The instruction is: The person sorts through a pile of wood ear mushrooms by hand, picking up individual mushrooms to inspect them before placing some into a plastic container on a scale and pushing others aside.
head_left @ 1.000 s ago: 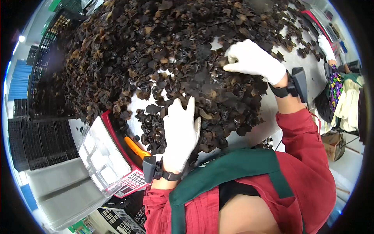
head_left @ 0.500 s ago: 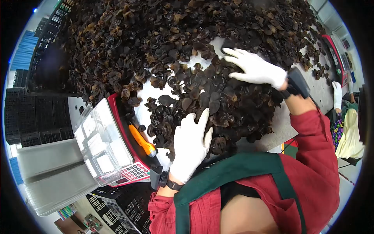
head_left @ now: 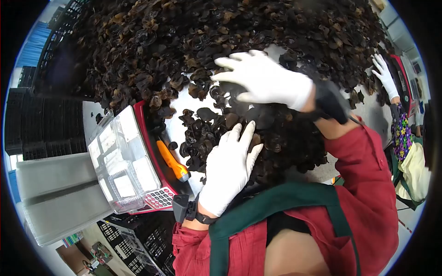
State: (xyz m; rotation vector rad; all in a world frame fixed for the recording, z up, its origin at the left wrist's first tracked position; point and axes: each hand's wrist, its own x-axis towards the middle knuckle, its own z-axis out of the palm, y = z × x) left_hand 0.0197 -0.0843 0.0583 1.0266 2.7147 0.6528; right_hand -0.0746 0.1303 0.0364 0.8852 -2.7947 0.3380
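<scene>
Dark wood ear mushrooms (head_left: 290, 133) lie in a loose heap on the pale tabletop close to my body. My left hand (head_left: 228, 165), in a white glove, rests its outstretched fingers on the near left side of this heap. No mushroom shows in its fingers. Above the heap is my right hand (head_left: 264, 80), also gloved in white, with fingers stretched to the left and thumb apart; it is slightly blurred. Nothing is visible in it, though its palm side is hidden. Both wrists carry black strapped devices.
A much larger mushroom pile (head_left: 184, 41) spreads across the far side. At left stand a red-rimmed scale (head_left: 159, 198) holding clear plastic boxes, an orange-handled tool (head_left: 171, 158) and stacked clear trays (head_left: 69, 202). A co-worker's gloved hand (head_left: 386, 77) reaches in by another scale (head_left: 405, 83) at right.
My right hand has swept left across the heap. My left hand stays on the heap's near edge, shifted slightly. The co-worker's hand has moved up toward the mushrooms. The view has turned slightly.
</scene>
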